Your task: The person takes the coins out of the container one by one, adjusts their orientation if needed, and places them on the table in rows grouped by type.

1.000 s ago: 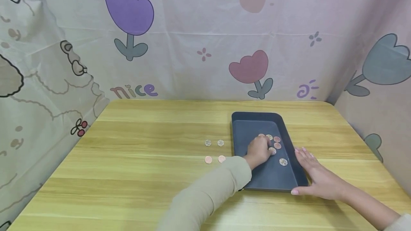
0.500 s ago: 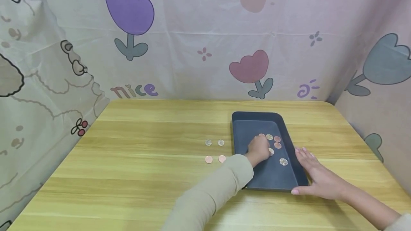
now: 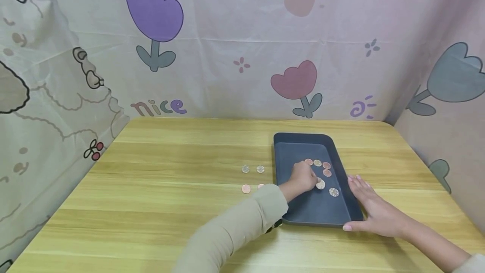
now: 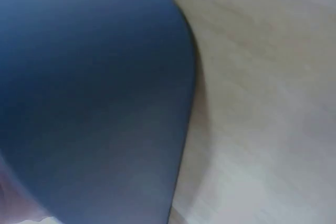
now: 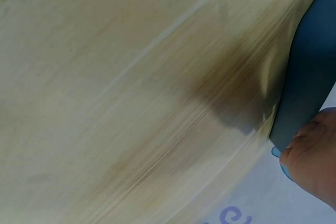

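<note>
A dark grey rectangular tray lies on the wooden table, right of the middle. Inside it my left hand reaches down with curled fingers, pinching a pale coin at the fingertips. Near that coin lie copper coins and pale ones, several in all. My right hand rests against the tray's right side, fingers extended along the wall and thumb at the near corner. The right wrist view has part of this hand on the tray wall. Mostly the tray's surface fills the left wrist view.
Left of the tray, two silvery coins lie on the table. Nearer to me are two copper coins, one partly covered by my left sleeve. A printed cloth hangs behind and at both sides.
My left hand has shifted slightly left and toward me, and the pale coin at its fingertips now sits a little nearer and shows more fully. The right hand stays put.
</note>
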Demonstrator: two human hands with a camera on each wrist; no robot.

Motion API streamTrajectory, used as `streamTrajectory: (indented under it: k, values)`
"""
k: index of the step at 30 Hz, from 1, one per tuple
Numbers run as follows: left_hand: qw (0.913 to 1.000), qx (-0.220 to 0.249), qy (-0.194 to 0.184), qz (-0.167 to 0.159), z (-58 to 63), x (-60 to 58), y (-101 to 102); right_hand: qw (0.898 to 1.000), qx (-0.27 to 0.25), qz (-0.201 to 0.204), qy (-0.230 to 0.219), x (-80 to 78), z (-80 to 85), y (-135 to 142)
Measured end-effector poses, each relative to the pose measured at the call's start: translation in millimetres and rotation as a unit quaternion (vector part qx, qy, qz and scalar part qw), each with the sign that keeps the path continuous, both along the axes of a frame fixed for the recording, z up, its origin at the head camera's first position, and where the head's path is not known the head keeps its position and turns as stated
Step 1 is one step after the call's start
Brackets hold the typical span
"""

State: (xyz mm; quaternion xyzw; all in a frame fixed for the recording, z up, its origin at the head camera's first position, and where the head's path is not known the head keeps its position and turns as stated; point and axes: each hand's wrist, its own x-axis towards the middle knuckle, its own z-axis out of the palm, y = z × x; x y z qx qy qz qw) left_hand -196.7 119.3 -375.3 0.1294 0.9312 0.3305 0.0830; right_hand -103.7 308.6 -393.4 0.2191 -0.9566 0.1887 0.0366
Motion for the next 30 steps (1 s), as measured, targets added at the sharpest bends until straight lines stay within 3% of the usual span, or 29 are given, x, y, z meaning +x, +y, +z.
streamTrajectory:
  k: [5,14,21,30]
  values:
    - [0.9974,0.069,-0.016,-0.01,8.4,7.7,-10.6,1.0,-0.001,0.001,-0.004,0.2,0.6,-0.6]
    - [0.9821,0.183,-0.034,-0.03,18.1,14.8,-36.3,1.0,-0.009,0.0,-0.012,-0.6,0.5,-0.4]
    - [0.9757,0.212,-0.039,-0.038,21.6,11.9,-58.8,1.0,-0.005,0.001,0.002,0.4,0.3,0.3]
    - [0.9664,0.249,-0.063,0.006,21.4,3.5,-88.8,1.0,-0.002,0.007,0.012,-0.8,-0.3,-0.4]
